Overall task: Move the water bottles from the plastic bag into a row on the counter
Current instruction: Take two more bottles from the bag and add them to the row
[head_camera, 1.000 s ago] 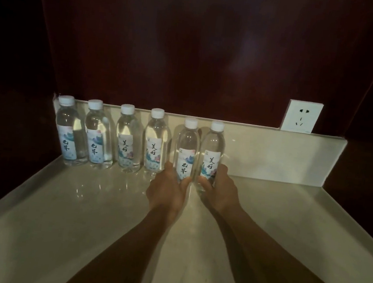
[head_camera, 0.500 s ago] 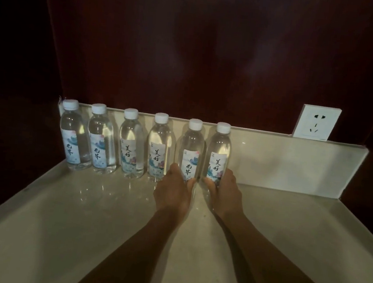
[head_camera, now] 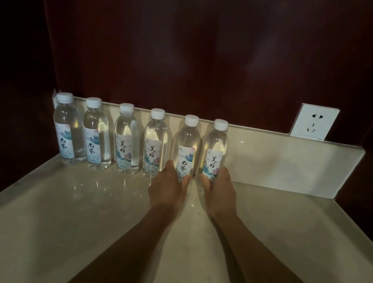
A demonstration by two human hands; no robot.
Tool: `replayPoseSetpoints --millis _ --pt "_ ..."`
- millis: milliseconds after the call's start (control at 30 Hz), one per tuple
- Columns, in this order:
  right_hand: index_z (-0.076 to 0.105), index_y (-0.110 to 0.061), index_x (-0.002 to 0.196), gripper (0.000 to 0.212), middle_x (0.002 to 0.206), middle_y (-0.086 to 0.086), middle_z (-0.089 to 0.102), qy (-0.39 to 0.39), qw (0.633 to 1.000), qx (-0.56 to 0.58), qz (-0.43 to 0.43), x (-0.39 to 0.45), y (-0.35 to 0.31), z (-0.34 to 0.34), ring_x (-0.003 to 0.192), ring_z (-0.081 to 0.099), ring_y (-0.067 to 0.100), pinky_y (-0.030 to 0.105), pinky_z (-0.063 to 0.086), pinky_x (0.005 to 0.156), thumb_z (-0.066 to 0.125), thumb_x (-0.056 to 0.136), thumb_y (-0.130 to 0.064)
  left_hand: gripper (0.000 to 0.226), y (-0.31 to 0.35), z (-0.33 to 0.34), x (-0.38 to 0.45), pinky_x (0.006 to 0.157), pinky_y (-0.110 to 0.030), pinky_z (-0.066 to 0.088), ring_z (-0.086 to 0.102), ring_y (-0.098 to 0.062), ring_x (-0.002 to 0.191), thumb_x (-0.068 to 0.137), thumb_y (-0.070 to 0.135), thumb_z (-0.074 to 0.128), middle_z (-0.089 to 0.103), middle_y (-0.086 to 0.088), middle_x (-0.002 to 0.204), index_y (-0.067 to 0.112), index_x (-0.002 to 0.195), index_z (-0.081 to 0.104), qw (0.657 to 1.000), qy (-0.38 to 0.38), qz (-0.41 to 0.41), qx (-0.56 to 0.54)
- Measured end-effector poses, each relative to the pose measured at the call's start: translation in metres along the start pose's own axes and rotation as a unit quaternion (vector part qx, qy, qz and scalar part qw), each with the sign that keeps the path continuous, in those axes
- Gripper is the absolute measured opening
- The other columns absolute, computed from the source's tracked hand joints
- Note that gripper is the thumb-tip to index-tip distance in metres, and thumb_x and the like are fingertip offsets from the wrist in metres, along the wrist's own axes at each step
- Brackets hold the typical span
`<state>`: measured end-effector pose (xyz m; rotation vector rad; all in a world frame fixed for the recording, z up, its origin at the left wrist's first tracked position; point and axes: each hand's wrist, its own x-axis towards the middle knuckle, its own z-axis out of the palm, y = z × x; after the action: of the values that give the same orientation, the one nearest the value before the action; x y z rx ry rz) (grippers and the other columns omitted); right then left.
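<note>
Six water bottles point(head_camera: 155, 143) upright in row, mid-left of frame, against backsplash point(head_camera: 293, 160) on tabletop point(head_camera: 60, 209); left hand point(head_camera: 168, 188) wrapped round fifth bottle point(head_camera: 187, 150); right hand point(head_camera: 219, 192) clasping sixth bottle point(head_camera: 215, 153); wall socket point(head_camera: 314, 122) upper right.

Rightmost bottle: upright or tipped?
Upright. The rightmost bottle stands on the counter, white cap on top, level with its neighbours; the right hand grips its base.
</note>
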<state>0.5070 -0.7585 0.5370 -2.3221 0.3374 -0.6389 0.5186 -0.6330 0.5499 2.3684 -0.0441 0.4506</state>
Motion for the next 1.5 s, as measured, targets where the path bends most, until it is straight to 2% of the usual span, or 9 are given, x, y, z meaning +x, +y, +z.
replayPoseSetpoints --millis 100,267,500,633,800,967,1333,1500 --pt "0.046 -0.010 0.121 0.048 0.119 0.006 0.056 0.000 1.000 0.008 0.009 0.0015 0.0009 -0.0009 0.104 0.060 0.025 0.025 0.035 0.075 0.064 0.091 -0.043 0.054 -0.0006 0.0010 0.0007 0.085 -0.041 0.052 0.066 -0.029 0.108 0.091 0.053 0.064 0.068 -0.005 0.115 0.016 0.127 0.049 1.000 -0.004 -0.001 -0.007" --pt "0.047 -0.010 0.119 0.050 0.120 0.009 0.059 -0.006 1.000 -0.024 0.015 0.0049 0.0060 0.0026 0.108 0.060 0.028 0.034 0.046 0.083 0.067 0.089 -0.045 0.050 0.0006 0.0018 0.0021 0.087 -0.042 0.051 0.065 -0.031 0.111 0.092 0.048 0.065 0.068 -0.008 0.117 0.016 0.126 0.048 1.000 -0.011 -0.005 -0.005" --pt "0.048 -0.009 0.118 0.048 0.119 0.011 0.061 0.004 1.000 -0.023 0.013 0.0033 0.0055 0.0030 0.107 0.061 0.030 0.034 0.046 0.082 0.066 0.090 -0.044 0.049 -0.0013 0.0029 0.0030 0.086 -0.040 0.049 0.064 -0.031 0.111 0.093 0.048 0.063 0.067 -0.008 0.116 0.016 0.127 0.046 1.000 -0.018 -0.007 -0.006" --pt "0.047 -0.008 0.118 0.046 0.120 0.012 0.060 0.001 1.000 -0.027 0.011 0.0015 0.0050 0.0030 0.108 0.060 0.031 0.030 0.040 0.076 0.065 0.092 -0.041 0.052 -0.0019 0.0027 0.0026 0.089 -0.042 0.049 0.063 -0.033 0.114 0.094 0.047 0.063 0.066 -0.011 0.120 0.016 0.132 0.045 1.000 -0.020 -0.008 -0.005" --pt "0.048 -0.006 0.119 0.046 0.119 0.013 0.060 0.004 1.000 -0.027 0.004 0.0008 0.0057 0.0028 0.108 0.060 0.034 0.035 0.044 0.081 0.064 0.092 -0.040 0.052 -0.0024 0.0016 0.0023 0.090 -0.043 0.049 0.063 -0.035 0.113 0.095 0.046 0.062 0.066 -0.012 0.119 0.016 0.133 0.044 1.000 -0.023 -0.010 -0.006" --pt "0.048 -0.007 0.120 0.046 0.119 0.013 0.060 0.004 1.000 -0.024 0.000 0.0006 0.0063 0.0023 0.109 0.059 0.033 0.034 0.044 0.081 0.065 0.092 -0.039 0.048 -0.0020 0.0020 0.0013 0.089 -0.042 0.050 0.064 -0.033 0.112 0.095 0.045 0.062 0.067 -0.011 0.118 0.016 0.130 0.045 1.000 -0.021 -0.009 -0.005" --pt "0.047 -0.006 0.123 0.048 0.123 0.013 0.059 -0.003 1.000 -0.020 0.001 0.0015 0.0050 0.0013 0.112 0.058 0.031 0.031 0.040 0.081 0.065 0.092 -0.038 0.059 -0.0018 0.0024 0.0021 0.087 -0.041 0.054 0.067 -0.029 0.109 0.088 0.054 0.068 0.069 -0.005 0.117 0.019 0.131 0.045 1.000 -0.018 -0.010 -0.017" --pt "0.047 -0.005 0.125 0.048 0.126 0.014 0.058 -0.007 0.999 -0.032 -0.001 0.0023 0.0050 0.0014 0.114 0.057 0.032 0.035 0.044 0.086 0.063 0.093 -0.036 0.045 -0.0013 0.0008 0.0015 0.090 -0.040 0.053 0.065 -0.029 0.111 0.092 0.042 0.067 0.067 -0.006 0.118 0.017 0.124 0.047 1.000 -0.024 -0.005 0.005"
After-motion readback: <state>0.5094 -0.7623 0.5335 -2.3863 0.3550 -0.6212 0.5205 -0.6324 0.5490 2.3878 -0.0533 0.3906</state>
